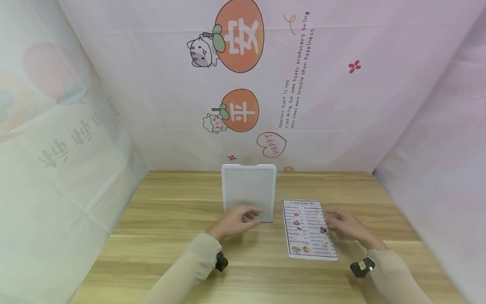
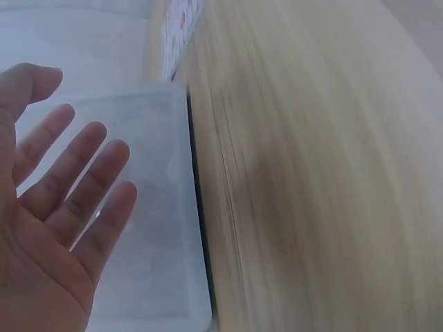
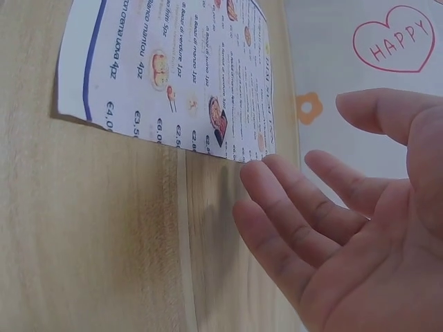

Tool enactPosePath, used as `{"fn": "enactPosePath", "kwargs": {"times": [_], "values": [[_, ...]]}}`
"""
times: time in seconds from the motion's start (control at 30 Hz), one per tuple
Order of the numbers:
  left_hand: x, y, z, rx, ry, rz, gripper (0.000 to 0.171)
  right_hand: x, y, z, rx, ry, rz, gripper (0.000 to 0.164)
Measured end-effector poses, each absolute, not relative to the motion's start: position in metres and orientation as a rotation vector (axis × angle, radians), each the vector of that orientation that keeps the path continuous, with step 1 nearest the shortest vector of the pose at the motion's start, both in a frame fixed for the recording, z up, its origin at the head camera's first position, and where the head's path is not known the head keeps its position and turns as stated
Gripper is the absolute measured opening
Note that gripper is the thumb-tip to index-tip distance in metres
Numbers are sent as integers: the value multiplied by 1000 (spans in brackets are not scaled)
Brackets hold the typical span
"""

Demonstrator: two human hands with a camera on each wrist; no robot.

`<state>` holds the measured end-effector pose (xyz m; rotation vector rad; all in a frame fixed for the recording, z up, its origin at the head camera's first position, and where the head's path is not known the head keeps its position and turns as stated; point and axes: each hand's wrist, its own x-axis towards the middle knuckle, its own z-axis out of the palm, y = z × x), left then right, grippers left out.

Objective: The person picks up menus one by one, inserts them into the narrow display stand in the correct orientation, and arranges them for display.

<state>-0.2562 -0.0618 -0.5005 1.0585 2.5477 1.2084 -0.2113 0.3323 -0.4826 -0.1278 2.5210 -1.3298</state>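
White rectangular panel (image 1: 248, 188) might topple if the spread-fingered left hand (image 1: 236, 221) bumps it; the spread-fingered right hand (image 1: 350, 226) could skew the blue-edged paper menu (image 1: 308, 232).

Left hand (image 1: 237, 220) relaxed, fingers slightly bent, spread; right hand (image 1: 349, 226) likewise, well apart; forearms (image 1: 184, 270) angled inward.

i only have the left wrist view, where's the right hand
Observer: The right hand is by the right edge of the printed menu, in the head view.
Operator: i only get a blurry bit of that menu, any prices on it
Observer: Yes, the right wrist view shows euro prices.
Operator: any words on the back wall near the white-framed panel
Observer: A red heart above it reads HAPPY.
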Motion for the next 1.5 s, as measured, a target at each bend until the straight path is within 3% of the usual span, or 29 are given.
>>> {"fn": "enactPosePath", "kwargs": {"times": [0.5,1.5], "values": [[-253,-19,-511,648,2199,1527,45,-215,341,-492,-30,2408,-1425,65],[-246,29,-524,123,1685,1854,54,-216,347,-496,-71,2247,-1521,60]]}}
